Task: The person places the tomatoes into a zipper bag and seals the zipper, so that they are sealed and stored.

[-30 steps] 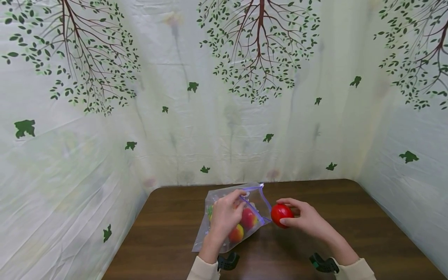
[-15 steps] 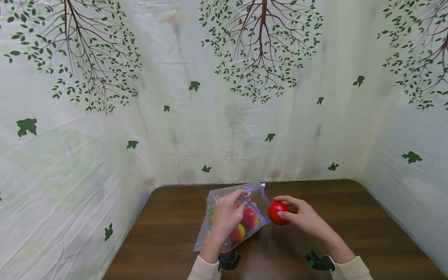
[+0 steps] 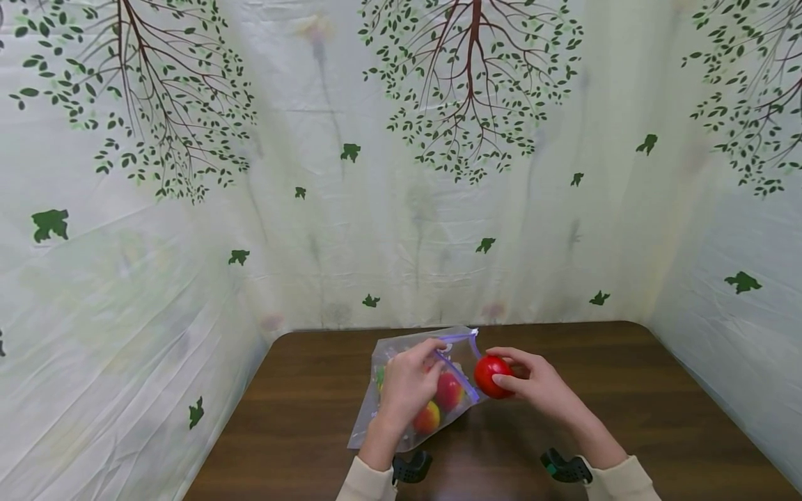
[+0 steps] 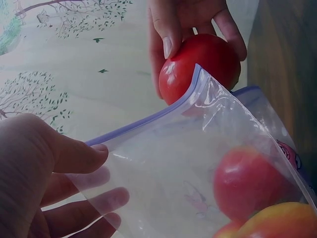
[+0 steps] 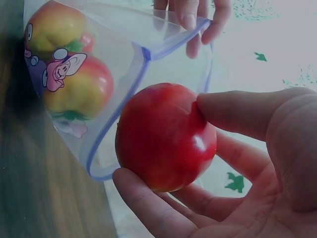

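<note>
A clear zip bag with a purple zip edge lies on the table, its mouth spread toward the right. My left hand pinches the bag's rim between thumb and fingers, as the left wrist view shows. Inside are several red-and-yellow fruits with green leafy parts. My right hand holds a smooth, glossy red round fruit by its sides, thumb and fingers curled about it. This fruit is right at the bag's mouth; in the left wrist view the bag's zip edge overlaps its lower part.
The brown wooden table extends to both sides of the bag. A pale cloth backdrop printed with trees and leaves encloses its back and sides. Black bands sit on both wrists.
My right hand has moved left with the red round fruit, bringing it up against the bag's opening. The left hand keeps its pinch on the rim and stays nearly still.
</note>
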`<move>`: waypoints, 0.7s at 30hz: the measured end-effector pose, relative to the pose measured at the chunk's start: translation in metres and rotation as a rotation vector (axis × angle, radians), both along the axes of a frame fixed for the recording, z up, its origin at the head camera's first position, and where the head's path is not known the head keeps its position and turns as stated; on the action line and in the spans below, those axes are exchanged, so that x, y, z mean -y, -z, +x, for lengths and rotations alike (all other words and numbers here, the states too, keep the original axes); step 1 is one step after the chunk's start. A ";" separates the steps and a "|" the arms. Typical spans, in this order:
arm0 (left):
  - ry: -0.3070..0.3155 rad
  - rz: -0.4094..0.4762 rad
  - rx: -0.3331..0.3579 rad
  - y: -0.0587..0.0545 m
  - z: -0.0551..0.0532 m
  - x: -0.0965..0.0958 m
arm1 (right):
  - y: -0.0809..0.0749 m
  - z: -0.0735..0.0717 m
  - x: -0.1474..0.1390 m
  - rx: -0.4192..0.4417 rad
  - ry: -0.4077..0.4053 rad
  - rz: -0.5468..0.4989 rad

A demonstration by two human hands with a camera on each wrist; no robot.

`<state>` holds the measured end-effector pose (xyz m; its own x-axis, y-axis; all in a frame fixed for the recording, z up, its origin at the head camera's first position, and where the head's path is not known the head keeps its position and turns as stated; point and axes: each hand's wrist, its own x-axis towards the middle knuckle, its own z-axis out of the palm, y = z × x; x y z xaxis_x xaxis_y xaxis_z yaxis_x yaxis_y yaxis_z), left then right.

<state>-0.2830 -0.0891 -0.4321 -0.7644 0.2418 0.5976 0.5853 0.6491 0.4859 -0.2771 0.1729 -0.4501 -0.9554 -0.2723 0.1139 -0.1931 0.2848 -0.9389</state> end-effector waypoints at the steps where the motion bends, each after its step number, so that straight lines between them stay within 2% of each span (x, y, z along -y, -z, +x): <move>1: 0.000 -0.003 0.003 0.000 0.000 0.000 | 0.001 -0.001 0.001 -0.001 0.005 0.001; 11: 0.016 -0.017 0.001 0.000 0.000 -0.001 | 0.002 -0.002 0.007 -0.008 0.081 -0.015; 21: 0.041 -0.014 0.004 0.000 0.002 -0.001 | 0.006 -0.003 0.014 -0.044 0.059 -0.035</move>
<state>-0.2805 -0.0879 -0.4325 -0.7561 0.2814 0.5909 0.6097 0.6310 0.4797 -0.2803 0.1588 -0.4565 -0.9635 -0.2112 0.1645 -0.2183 0.2643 -0.9394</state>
